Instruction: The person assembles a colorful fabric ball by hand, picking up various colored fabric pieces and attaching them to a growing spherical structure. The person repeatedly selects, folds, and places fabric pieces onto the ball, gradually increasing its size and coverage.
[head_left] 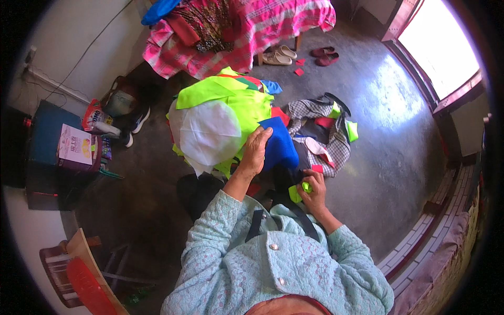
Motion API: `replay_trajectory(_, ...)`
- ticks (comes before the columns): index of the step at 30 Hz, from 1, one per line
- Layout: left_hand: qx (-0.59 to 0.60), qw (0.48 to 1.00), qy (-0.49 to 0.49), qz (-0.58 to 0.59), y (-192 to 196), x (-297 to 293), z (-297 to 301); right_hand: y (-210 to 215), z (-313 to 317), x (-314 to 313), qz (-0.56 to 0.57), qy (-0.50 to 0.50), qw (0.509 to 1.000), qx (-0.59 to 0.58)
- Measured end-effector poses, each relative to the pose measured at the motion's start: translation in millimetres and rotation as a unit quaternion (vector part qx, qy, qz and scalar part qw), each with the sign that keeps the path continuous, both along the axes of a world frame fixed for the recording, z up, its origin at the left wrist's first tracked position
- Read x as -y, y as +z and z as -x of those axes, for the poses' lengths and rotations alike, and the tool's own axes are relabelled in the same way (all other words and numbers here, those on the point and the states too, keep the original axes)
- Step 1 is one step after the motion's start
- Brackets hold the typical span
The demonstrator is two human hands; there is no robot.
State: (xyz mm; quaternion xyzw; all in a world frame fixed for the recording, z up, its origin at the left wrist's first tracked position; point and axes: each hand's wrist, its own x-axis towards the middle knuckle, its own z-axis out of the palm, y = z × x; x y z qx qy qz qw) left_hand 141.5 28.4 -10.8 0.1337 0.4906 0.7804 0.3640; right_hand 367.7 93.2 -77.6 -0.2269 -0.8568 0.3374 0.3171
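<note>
My left hand is closed on the edge of a blue cloth piece, which hangs to the right of its fingers. Lower and to the right, my right hand grips a crumpled neon yellow-green cloth scrap. Whether anything else is inside that fist, I cannot make out. Just beyond my left hand rises a big heap of neon yellow-green cloth, with a round white cloth on its near side. A black-and-white checked bag lies open past my right hand, holding several coloured scraps.
At the far side stands a bed or bench with a pink plaid cover. Beige shoes, dark red shoes and small red scraps lie on the floor. A dark green box is at left, a wooden chair at lower left.
</note>
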Motion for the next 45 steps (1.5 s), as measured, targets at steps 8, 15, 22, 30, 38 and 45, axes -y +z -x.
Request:
replay_trajectory(8,-0.178,0.983,0.040,-0.023,79,-43,74,7,3,-1,0.003,-0.004,1.000,0.013)
replay_trajectory(15,-0.100,0.958,0.259,0.068,28,-46,145,10,5,1,0.008,-0.013,1.000,0.011)
replay_trajectory(22,-0.096,0.969,0.219,0.062,24,-41,150,9,4,0,0.012,-0.011,1.000,0.018)
replay_trajectory(30,-0.108,0.967,0.184,0.136,34,-19,144,11,3,2,0.010,-0.017,1.000,0.010)
replay_trajectory(38,-0.663,0.641,0.277,0.271,43,-12,105,5,2,1,0.001,-0.021,1.000,0.019)
replay_trajectory(45,-0.769,0.522,0.140,0.342,25,-36,129,10,3,2,0.008,-0.022,1.000,0.021)
